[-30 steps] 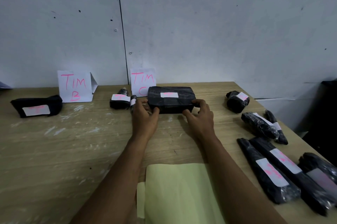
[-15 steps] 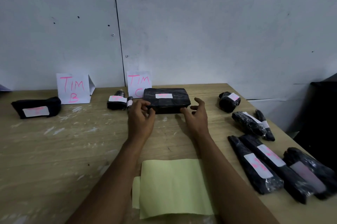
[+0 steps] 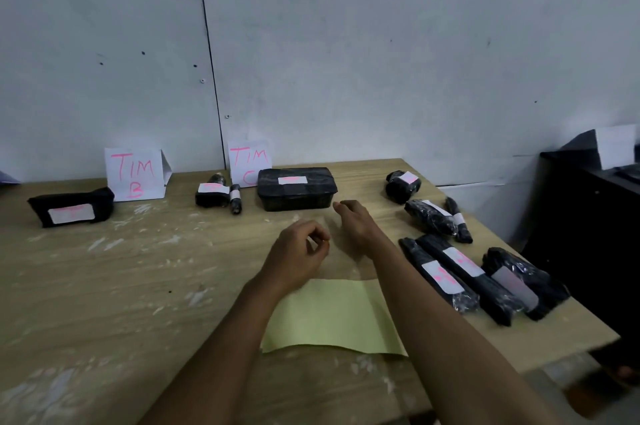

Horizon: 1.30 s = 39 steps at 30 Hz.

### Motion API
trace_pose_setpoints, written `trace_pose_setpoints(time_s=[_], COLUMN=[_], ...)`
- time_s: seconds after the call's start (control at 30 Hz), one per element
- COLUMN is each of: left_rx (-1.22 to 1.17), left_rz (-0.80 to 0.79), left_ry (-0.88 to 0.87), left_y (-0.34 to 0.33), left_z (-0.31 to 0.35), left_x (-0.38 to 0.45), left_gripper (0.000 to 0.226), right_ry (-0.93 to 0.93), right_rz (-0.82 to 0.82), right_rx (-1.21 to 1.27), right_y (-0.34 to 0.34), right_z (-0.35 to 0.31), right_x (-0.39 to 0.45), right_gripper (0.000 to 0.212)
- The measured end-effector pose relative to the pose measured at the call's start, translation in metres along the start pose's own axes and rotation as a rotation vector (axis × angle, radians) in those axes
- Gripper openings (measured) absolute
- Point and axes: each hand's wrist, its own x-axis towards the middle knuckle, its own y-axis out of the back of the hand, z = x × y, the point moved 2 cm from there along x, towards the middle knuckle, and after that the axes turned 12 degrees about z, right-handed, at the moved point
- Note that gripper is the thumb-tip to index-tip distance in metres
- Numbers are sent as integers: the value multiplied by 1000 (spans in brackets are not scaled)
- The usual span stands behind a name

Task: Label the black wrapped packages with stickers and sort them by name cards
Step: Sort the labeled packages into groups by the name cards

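The packages (image 3: pixel 297 188) are black with white stickers (image 3: pixel 292 180) scrawled in pink. White name cards (image 3: pixel 134 174) carry pink letters, and a pale yellow sheet (image 3: pixel 332 317) lies on the tan, white-smeared desk (image 3: pixel 104 286).

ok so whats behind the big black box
The TIM C card stands behind the black box, its left end. The box hides the card's lower right corner; beyond is bare wall.

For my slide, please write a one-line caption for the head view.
Both hands, left hand and right hand, empty near the box-shaped package beside the TIM C card.
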Motion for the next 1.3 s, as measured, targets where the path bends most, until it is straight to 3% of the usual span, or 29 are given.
trace_pose_setpoints(time_s=[0.1, 0.27, 0.37, 0.63, 0.87, 1.1, 1.3], left_rx=[63, 299, 391, 352, 194, 217, 108], left_rz=[-95, -177, -163, -200, -223, -254, -263], left_ry=[-55, -112, -115, -142, -152, -183, -137], left_y=[-12, -19, -15, -24, -51, -56, -47], left_z=[6, -5, -7, 13, 35, 28, 20], left_x=[-13, -21, -18, -13, -21, -37, -40], left_gripper=[5, 31, 35, 26, 16, 17, 15], right_ry=[-1, 4, 4, 293, 520, 331, 144], right_rz=[-37, -82, -58, 244, 510, 826, 820], right_rx=[-32, -69, -20, -9, -109, -322, -433], right_y=[4, 15, 25, 52, 77, 91, 93], right_z=[2, 8, 12, 26, 46, 59, 61], right_x=[-7, -26, -40, -87, -123, -143, -145], right_gripper=[46, 46, 39, 9, 10, 15, 20])
